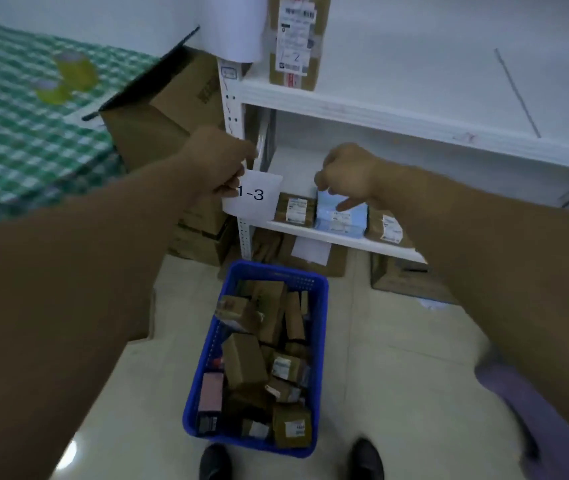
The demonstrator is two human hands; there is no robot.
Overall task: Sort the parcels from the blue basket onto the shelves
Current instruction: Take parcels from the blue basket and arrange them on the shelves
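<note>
Left hand (217, 161) pinches label (253, 197), right hand (348, 174) curled on shelved parcel (341, 220), grip unclear, blue basket (322, 323) below

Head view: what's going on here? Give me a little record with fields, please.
left hand: pinches a paper label reading 1-3
right hand: fingers curled, over the blue parcel, holding nothing visible
basket: on the floor, full of small boxes
lower shelf: brown parcels flank the blue one
upper shelf: one tall box
</note>
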